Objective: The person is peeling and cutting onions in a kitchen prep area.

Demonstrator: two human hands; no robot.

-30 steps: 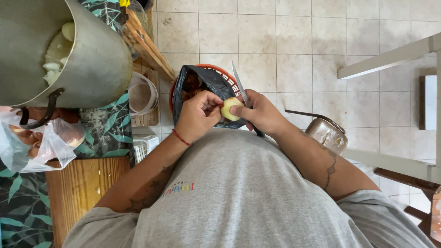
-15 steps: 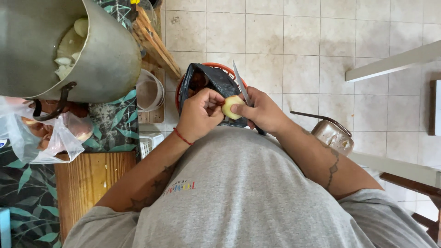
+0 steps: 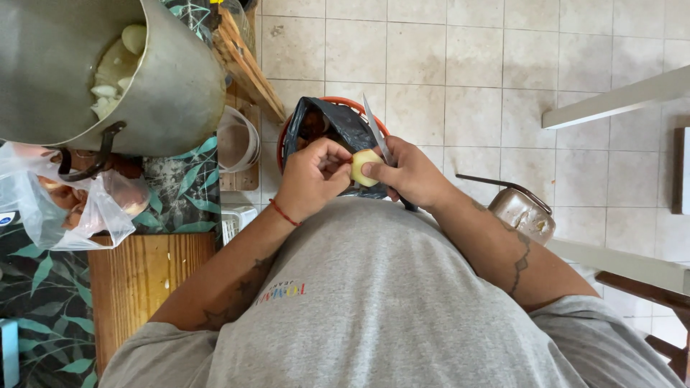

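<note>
A broad grey cotton T-shirt [image 3: 388, 302] filled the lower half of the view, above a floor of pale square tiles [image 3: 460, 57]. At upper left stood a large, round, dull metal pot [image 3: 172, 86] with a dark side handle, holding pale peeled pieces [image 3: 115, 65] in water. It rested on a cloth printed with green leaves [image 3: 180, 194], beside a bare wooden board [image 3: 136, 280]. A crumpled clear plastic bag [image 3: 65, 201] lay just below the pot. Straight ahead, on the floor, sat a round orange basket [image 3: 287, 133] lined with a glossy black plastic bag [image 3: 338, 122]. To the right, a small dented metal kettle [image 3: 521, 212] with a thin wire handle stood on the tiles.

Over the basket, the left hand [image 3: 309, 179], a red string at its wrist, was clenched around a small, smooth, pale yellow peeled potato [image 3: 363, 165]. The right hand [image 3: 413, 176] gripped a knife [image 3: 377, 133], its narrow steel blade pointing up and away, the thumb pressed against the potato. Both hands touched the potato, which sat between them just above the bag's rim.
</note>
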